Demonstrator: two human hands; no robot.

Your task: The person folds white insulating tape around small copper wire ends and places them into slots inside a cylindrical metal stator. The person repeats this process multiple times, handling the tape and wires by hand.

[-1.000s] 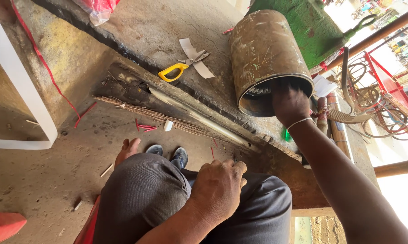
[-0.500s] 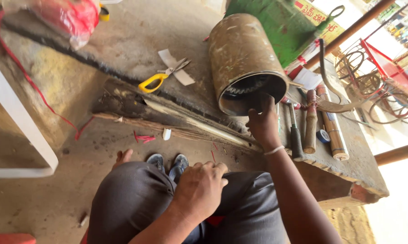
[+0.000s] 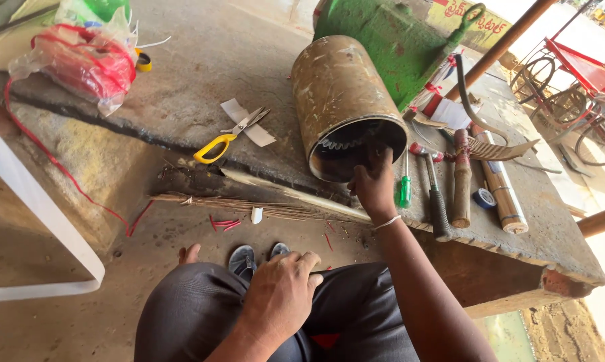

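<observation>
A rusty metal cylinder (image 3: 339, 94) lies on its side on the concrete slab (image 3: 202, 60), its open end facing me with toothed slots visible inside. My right hand (image 3: 375, 184) reaches into that open end, fingers on the lower rim; what the fingertips grip is hidden. My left hand (image 3: 280, 289) rests flat on my knee, holding nothing, fingers loosely curled.
Yellow-handled scissors (image 3: 225, 137) lie on white paper left of the cylinder. A green screwdriver (image 3: 405, 188), a hammer (image 3: 435, 194) and wooden handles (image 3: 461, 177) lie to its right. A plastic bag of red wire (image 3: 81, 57) sits far left; a green metal box (image 3: 390, 37) stands behind.
The view has shifted, so the cylinder and tools sit more centrally. My right hand stays at the cylinder's mouth; my left hand stays on my knee.
</observation>
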